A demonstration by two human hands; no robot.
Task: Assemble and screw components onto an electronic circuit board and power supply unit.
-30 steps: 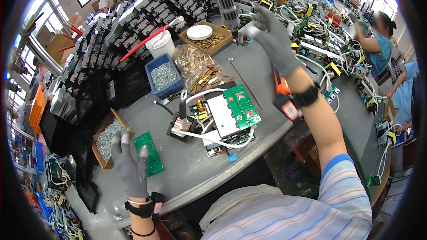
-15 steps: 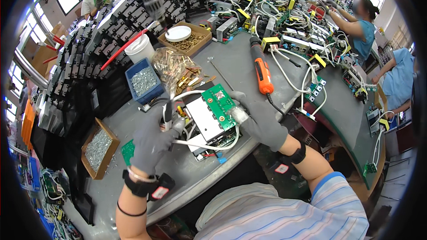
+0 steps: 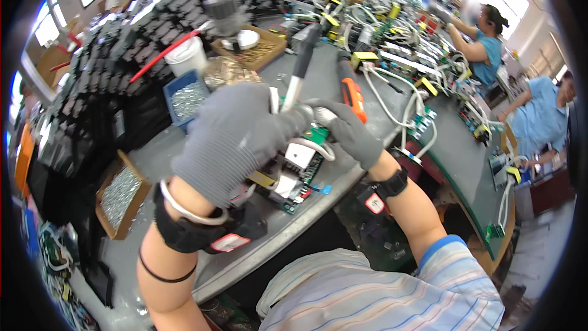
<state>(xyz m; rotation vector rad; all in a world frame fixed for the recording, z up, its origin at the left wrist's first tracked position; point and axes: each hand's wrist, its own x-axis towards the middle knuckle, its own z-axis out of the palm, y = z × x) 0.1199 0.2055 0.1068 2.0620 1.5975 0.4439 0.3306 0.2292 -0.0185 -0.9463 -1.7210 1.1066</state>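
My left hand [image 3: 233, 135], in a grey glove, is closed around a pen-like stick [image 3: 300, 67], black at its upper end and pale below. It is above a circuit board assembly with a green board [image 3: 316, 135], a white metal plate [image 3: 299, 156] and a white cable [image 3: 324, 151]. My right hand [image 3: 355, 138], also gloved, has its fingers bent together at the board's far end, meeting my left fingertips. Something whitish shows at those fingers, too blurred to name. My left hand hides much of the assembly's left side.
An orange-and-black power screwdriver [image 3: 353, 95] lies beyond my right hand. A blue bin [image 3: 177, 113] and a cardboard tray [image 3: 142, 187] of screws stand left. A hanging driver [image 3: 220, 0] is overhead. Wired boards [image 3: 404, 55] crowd the back right, where co-workers [image 3: 481, 43] sit.
My left hand has risen and moved right across the assembly with the stick, meeting my right hand. My right hand has shifted slightly up. The whole view has turned a little.
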